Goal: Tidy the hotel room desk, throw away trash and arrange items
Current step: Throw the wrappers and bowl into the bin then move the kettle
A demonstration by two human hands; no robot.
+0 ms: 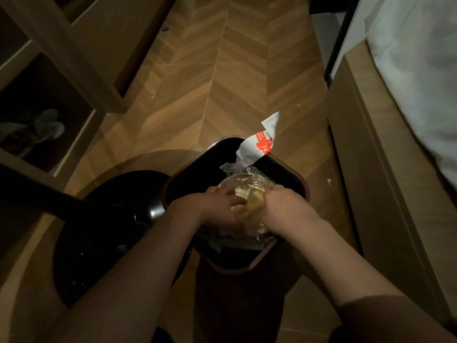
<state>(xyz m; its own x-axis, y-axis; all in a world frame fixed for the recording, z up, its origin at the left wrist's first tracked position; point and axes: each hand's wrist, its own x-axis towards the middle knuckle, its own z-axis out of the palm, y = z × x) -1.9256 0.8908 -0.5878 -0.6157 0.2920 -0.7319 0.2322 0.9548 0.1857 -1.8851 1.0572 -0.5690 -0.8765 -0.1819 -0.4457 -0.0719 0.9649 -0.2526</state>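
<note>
A square dark trash bin (300, 184) with a brown rim stands on the wooden floor below me. Over its opening I hold a clear plastic container (249, 184) with yellowish food scraps inside. My left hand (220, 209) grips its left side and my right hand (286, 206) grips its right side. A white wrapper with red print (262, 142) sticks up out of the bin's far corner. The container's lower part is hidden behind my hands.
A round black base (111, 231) with a dark pole stands left of the bin. Open wooden shelving (49, 78) with shoes (37, 129) is at the left. A wooden bed frame (385, 169) with white bedding (420, 70) runs along the right. Small crumbs lie on the herringbone floor (235, 70).
</note>
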